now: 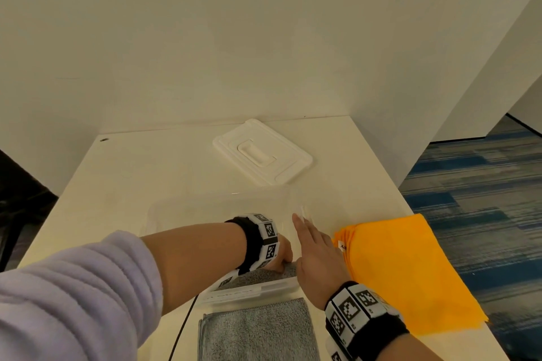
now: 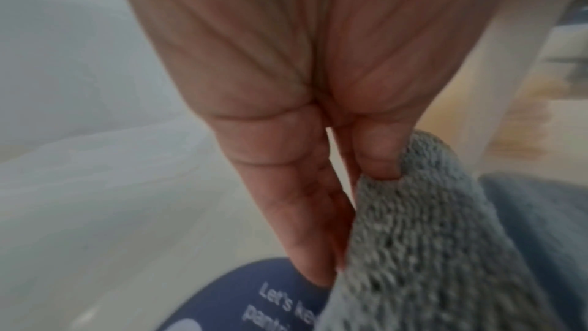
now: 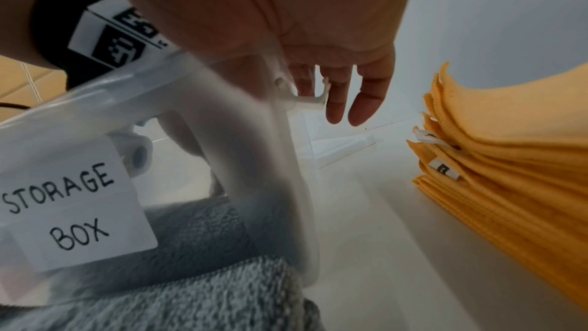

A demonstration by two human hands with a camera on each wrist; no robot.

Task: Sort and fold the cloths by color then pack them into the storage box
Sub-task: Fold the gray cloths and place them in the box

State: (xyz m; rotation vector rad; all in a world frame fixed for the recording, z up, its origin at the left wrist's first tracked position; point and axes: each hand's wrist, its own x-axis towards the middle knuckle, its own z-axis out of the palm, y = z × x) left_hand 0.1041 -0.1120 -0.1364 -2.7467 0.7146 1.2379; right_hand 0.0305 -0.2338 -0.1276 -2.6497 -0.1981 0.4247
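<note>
A clear storage box (image 1: pixel 164 211) with a hand-written label (image 3: pixel 63 210) stands mid-table. My left hand (image 1: pixel 280 258) reaches down inside it and pinches a folded grey cloth (image 2: pixel 423 235) between thumb and fingers; the cloth (image 1: pixel 264 274) lies at the box's near end. My right hand (image 1: pixel 315 246) is flat, fingers straight, resting along the box's right rim (image 3: pixel 286 120). A second folded grey cloth (image 1: pixel 258 331) lies on the table in front of the box. A stack of folded orange cloths (image 1: pixel 401 269) sits to the right of the box.
The white box lid (image 1: pixel 262 152) lies flat on the table behind the box, near the wall. The table's right edge (image 1: pixel 404 199) drops to a blue patterned carpet (image 1: pixel 484 199). A dark round sticker (image 2: pixel 242 298) shows on the box floor.
</note>
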